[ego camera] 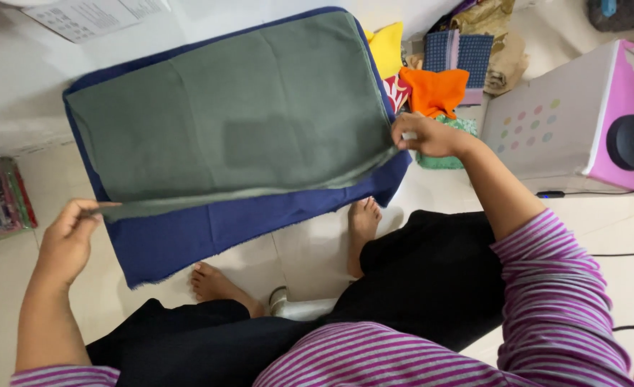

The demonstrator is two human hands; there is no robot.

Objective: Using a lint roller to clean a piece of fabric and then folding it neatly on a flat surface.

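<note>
A grey-green cloth (231, 115) is being held stretched over a dark blue cloth (209, 229), which is serving as the landmark here. The grey-green piece is lying on top of the blue one, with the blue showing as a border along the near edge and the far-left side, so the two layers appear to be being lined up. The near edge of the grey-green cloth is being pinched at one end by the left hand (66, 240), thumb pressed against bent fingers, just off the blue cloth's near-left corner. The other end is being pinched by the right hand (424, 135) at the blue cloth's right edge, fingers closed together, so the edge is being kept taut. Beyond that right edge, orange, yellow and patterned fabric scraps (439, 72) are being kept in a pile, and further right a white and pink machine (582, 122), possibly a sewing machine, is standing.
</note>
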